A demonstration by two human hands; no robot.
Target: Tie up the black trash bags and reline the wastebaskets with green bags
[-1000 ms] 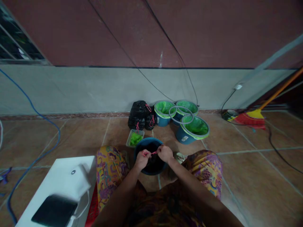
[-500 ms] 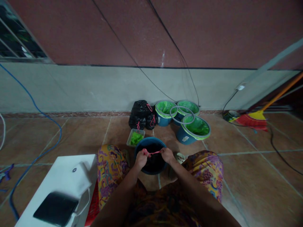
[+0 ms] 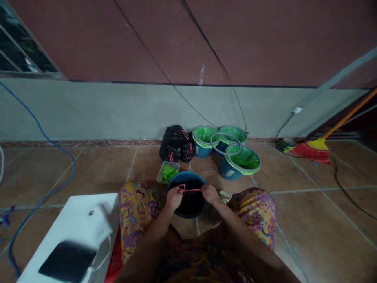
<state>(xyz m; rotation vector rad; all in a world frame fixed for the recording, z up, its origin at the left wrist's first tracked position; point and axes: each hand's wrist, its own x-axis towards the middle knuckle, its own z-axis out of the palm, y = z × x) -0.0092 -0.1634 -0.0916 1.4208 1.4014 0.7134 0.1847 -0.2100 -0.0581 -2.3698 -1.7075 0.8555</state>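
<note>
Between my knees stands a blue bin [image 3: 190, 215] with a black garbage bag [image 3: 191, 202] inside it. A red drawstring [image 3: 193, 190] stretches across the bin's mouth, with a small loop near its left end. My left hand [image 3: 174, 197] is closed on the left end of the drawstring, over the bin's left rim. On the opposite rim my right hand [image 3: 210, 193] pinches the right end. The string looks taut between the two hands. How deep the bag sits in the bin is too dark to tell.
Tied black garbage bags [image 3: 173, 141] lie by the wall. Blue bins with green liners [image 3: 243, 159] stand to their right, a grey ring [image 3: 226, 152] on top. A clear tray [image 3: 169, 172] holds green bags. At left is a white table [image 3: 61, 220]; at right, a broom [image 3: 316, 149].
The drawstring now shows a small loop by my left hand, where it was bunched before. Both hands stay over the bin's rim, nearly in place.
</note>
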